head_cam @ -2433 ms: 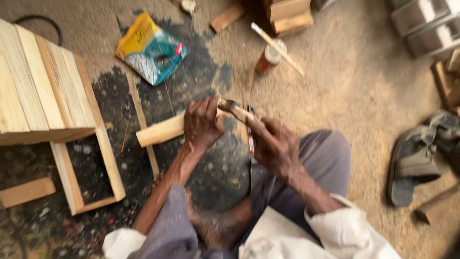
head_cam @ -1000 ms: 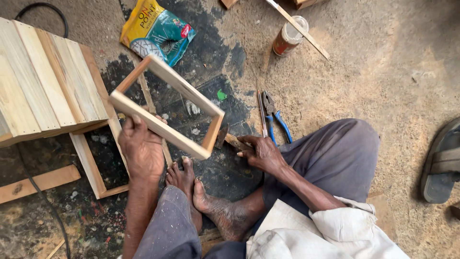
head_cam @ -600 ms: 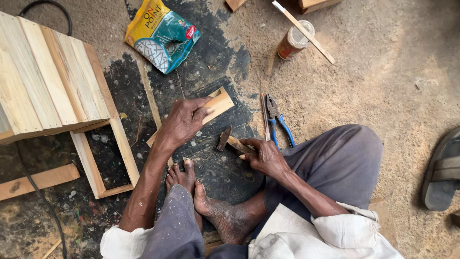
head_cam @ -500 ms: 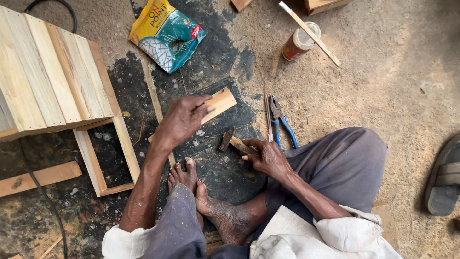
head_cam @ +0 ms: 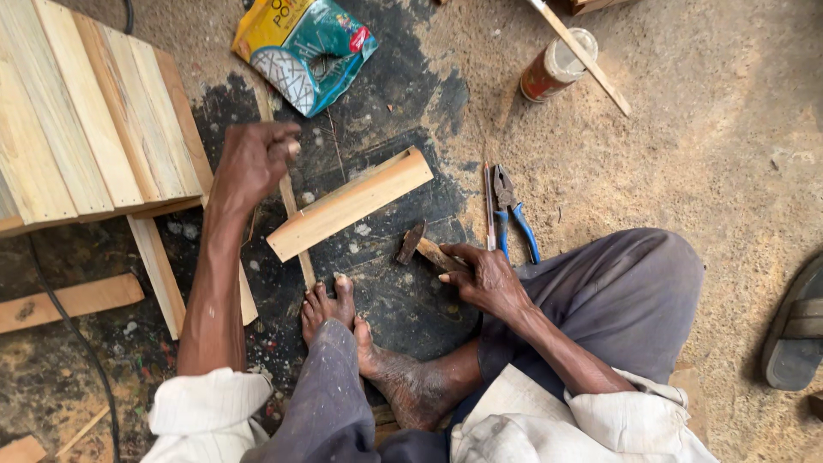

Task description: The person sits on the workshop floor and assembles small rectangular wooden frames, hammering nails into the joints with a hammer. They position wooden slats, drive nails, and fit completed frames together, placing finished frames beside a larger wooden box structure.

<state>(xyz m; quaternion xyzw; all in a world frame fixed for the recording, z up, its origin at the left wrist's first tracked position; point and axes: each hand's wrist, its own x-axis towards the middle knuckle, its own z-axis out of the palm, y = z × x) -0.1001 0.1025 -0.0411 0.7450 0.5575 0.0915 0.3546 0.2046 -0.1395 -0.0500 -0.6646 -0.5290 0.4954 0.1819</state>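
Sandy, black-stained floor (head_cam: pixel 686 171). Pale rectangular wooden frame (head_cam: pixel 350 204) lies flat; beside it, right hand (head_cam: pixel 484 279) fingers clamp the wooden-handled hammer (head_cam: pixel 424 249). Left hand (head_cam: pixel 253 163), fingers curled together, hovers left. Unheld, the frame may skid when struck.

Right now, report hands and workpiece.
Left hand closed, off the wooden frame. Right hand gripping hammer. Pliers beside it.

Blue-handled pliers (head_cam: pixel 513 219); can (head_cam: pixel 555 66) w/ stick (head_cam: pixel 581 55) across; teal bag (head_cam: pixel 304 47); sandal (head_cam: pixel 795 326).
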